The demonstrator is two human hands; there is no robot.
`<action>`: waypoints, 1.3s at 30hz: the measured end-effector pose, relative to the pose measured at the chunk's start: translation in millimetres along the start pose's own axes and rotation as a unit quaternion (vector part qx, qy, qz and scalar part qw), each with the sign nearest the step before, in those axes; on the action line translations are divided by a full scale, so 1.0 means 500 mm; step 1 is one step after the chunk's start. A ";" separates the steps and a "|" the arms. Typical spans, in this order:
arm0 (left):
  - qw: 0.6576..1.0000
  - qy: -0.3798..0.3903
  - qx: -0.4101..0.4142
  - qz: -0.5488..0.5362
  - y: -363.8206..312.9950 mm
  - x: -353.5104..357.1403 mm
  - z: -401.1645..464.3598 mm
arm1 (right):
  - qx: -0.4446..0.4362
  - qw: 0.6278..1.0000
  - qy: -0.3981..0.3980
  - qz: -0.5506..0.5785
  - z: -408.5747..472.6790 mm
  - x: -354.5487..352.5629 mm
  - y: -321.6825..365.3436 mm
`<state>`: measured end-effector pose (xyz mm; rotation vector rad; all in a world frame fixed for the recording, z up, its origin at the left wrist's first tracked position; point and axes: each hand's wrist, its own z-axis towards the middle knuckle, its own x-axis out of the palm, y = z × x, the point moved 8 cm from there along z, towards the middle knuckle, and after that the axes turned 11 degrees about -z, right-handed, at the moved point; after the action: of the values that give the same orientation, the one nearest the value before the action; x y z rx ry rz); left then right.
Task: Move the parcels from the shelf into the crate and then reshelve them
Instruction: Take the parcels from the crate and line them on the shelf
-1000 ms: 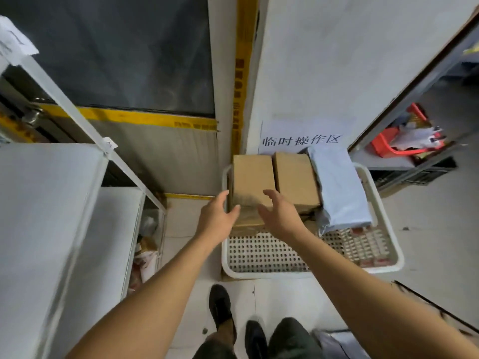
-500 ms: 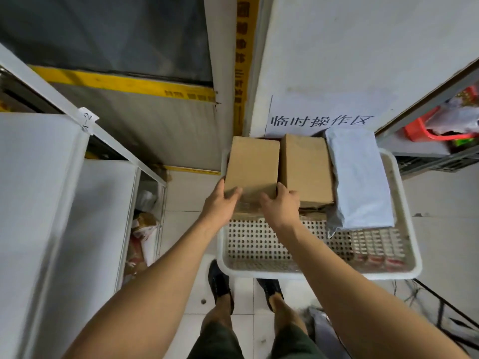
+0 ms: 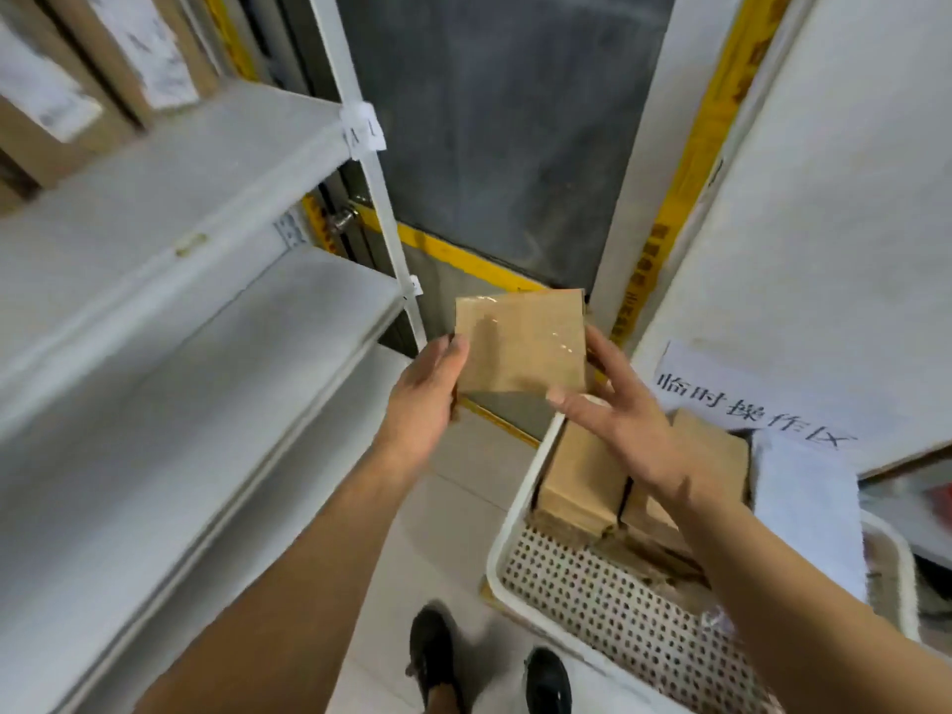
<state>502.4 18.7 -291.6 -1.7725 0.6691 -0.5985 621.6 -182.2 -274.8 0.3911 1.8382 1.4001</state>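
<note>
Head view: both hands hold a small cardboard box (image 3: 520,345) in the air at the middle of the frame, above the floor and clear of both shelf and crate. The left hand (image 3: 422,399) grasps the box's left edge, thumb on the taped front face and the other fingers hidden behind it. The right hand (image 3: 626,420) grasps the right edge, thumb across the lower front corner, fingers spread behind the side.

At 4 o'clock from the box sits the white crate (image 3: 520,538) with a perforated bottom. Inside it, against its far wall, two more cardboard boxes (image 3: 577,487) lie side by side, partly covered by the right forearm, and a grey mailer bag (image 3: 809,502) lies just beside them toward 3 o'clock. A paper sign (image 3: 747,399) with printed characters hangs on the wall behind the crate.

From 7 to 11 o'clock runs the white shelf (image 3: 216,311), its boards stacked in tiers. At 11 o'clock, on the top tier, stand brown parcels (image 3: 67,69) with white labels. At 6 o'clock two black shoes (image 3: 432,657) stand on the tiled floor.
</note>
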 end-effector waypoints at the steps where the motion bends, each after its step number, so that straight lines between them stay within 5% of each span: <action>1: 1.000 -0.012 0.021 -0.014 -0.036 -0.025 -0.022 | -0.040 0.998 0.018 -0.038 0.009 0.014 0.041; 8: 0.989 -0.031 0.142 -0.025 -0.230 -0.223 -0.161 | -0.192 0.972 0.025 -0.132 0.063 0.160 0.301; 18: 0.933 -0.111 0.319 0.121 -0.415 -0.510 -0.214 | -0.225 0.974 -0.010 -0.011 0.119 0.397 0.588; 25: 0.915 -0.197 0.317 0.152 -0.477 -0.621 -0.124 | -0.212 0.977 0.037 0.001 0.200 0.493 0.672; 39: 0.925 -0.228 0.300 0.050 -0.521 -0.602 0.247 | -0.179 0.983 0.050 0.005 0.611 0.479 0.639</action>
<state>410.5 375.4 -97.2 -1.2217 0.2108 -0.2572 623.5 290.9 -104.3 0.1484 1.6176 1.7437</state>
